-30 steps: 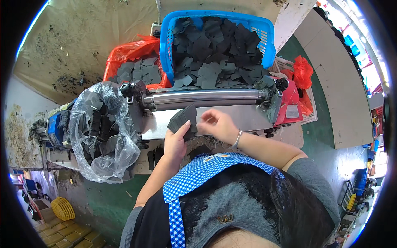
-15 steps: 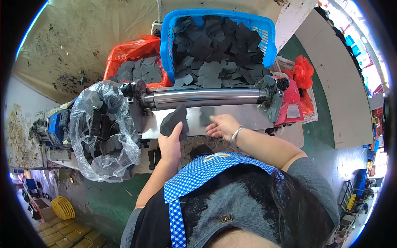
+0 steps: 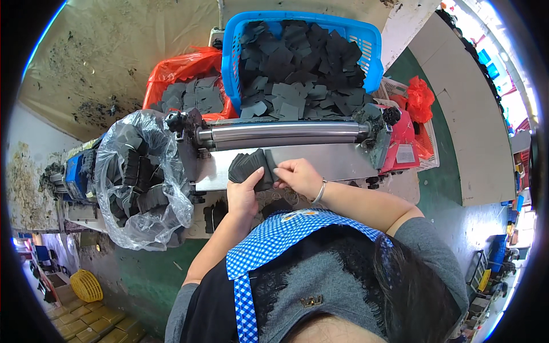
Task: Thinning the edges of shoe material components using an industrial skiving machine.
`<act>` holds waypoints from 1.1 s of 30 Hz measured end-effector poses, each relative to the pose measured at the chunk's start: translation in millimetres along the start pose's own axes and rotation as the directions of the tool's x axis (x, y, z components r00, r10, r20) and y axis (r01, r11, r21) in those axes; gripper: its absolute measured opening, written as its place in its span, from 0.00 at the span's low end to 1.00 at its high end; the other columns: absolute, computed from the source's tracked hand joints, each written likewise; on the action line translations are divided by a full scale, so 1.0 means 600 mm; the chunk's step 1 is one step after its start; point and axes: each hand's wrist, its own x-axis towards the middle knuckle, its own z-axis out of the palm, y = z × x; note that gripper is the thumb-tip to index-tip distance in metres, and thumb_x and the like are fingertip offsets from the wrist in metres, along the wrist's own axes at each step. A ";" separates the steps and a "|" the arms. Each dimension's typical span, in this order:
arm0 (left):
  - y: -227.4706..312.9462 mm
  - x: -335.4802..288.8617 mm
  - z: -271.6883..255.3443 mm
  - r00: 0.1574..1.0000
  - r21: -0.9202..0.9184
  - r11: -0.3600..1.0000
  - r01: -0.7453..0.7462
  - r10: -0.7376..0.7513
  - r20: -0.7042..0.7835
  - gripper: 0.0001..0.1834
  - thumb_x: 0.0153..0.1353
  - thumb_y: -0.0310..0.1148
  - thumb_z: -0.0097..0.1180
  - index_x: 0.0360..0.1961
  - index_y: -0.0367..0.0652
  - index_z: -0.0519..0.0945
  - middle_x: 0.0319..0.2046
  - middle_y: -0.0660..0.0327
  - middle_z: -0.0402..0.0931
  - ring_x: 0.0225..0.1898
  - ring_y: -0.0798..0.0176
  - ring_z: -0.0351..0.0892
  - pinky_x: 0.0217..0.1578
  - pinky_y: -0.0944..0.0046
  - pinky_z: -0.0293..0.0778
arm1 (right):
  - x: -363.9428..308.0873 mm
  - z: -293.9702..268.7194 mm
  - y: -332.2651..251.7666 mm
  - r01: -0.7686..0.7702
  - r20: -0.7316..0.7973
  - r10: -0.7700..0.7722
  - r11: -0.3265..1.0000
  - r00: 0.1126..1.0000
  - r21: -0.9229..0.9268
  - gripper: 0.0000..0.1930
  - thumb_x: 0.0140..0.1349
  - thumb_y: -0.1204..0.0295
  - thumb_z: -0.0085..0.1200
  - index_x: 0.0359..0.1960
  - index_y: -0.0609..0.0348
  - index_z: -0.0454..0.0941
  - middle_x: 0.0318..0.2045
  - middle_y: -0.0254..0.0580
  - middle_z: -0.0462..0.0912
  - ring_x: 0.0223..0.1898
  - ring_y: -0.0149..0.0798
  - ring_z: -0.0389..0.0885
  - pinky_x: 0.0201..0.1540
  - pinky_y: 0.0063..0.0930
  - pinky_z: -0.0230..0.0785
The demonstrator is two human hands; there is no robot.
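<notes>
Since the earlier frame, the stack of dark pieces has been tipped lower and fanned out more on the metal plate, and the right hand has been brought closer to it. The stack is grasped by the left hand, thumb laid along its lower edge; its right end is pinched by the fingertips of the right hand. A thin bracelet is worn on the right wrist.

One steel roller is seen just above the stack, at 12 o'clock from the hands. Further at 12 o'clock one blue basket is placed, heaped with dark cut pieces — too many to be counted. At 11 o'clock one red plastic bag with more pieces is found; at 9 o'clock, one clear plastic bag with dark bundles. At 2 o'clock a red box carries one small white rectangular label — its print cannot be told. One yellow basket lies at 8 o'clock on the floor.
</notes>
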 end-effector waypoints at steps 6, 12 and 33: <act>-0.012 0.013 -0.030 0.975 0.343 0.916 -0.209 0.222 -0.001 0.19 0.51 0.18 0.56 0.46 0.35 0.73 0.42 0.58 0.76 0.42 0.65 0.76 0.44 0.66 0.72 | 0.026 -0.070 0.007 -0.228 -0.259 0.378 0.854 0.889 0.467 0.13 0.63 0.66 0.48 0.36 0.67 0.73 0.27 0.47 0.79 0.24 0.37 0.81 0.25 0.24 0.75; -0.005 0.002 0.003 0.997 0.246 0.967 -0.071 0.074 -0.003 0.15 0.51 0.20 0.58 0.42 0.33 0.75 0.37 0.59 0.77 0.37 0.67 0.77 0.40 0.68 0.73 | -0.009 0.005 -0.017 0.059 0.098 -0.041 0.980 0.994 -0.190 0.14 0.63 0.66 0.50 0.41 0.65 0.76 0.30 0.42 0.81 0.26 0.31 0.80 0.30 0.18 0.74; -0.031 0.015 -0.009 0.952 0.380 0.884 -0.272 0.304 -0.024 0.15 0.51 0.21 0.59 0.42 0.35 0.74 0.36 0.60 0.77 0.36 0.68 0.76 0.39 0.68 0.73 | 0.008 -0.028 -0.019 -0.144 -0.108 0.162 0.978 0.981 0.153 0.15 0.62 0.64 0.52 0.35 0.69 0.76 0.27 0.46 0.81 0.25 0.33 0.81 0.27 0.19 0.73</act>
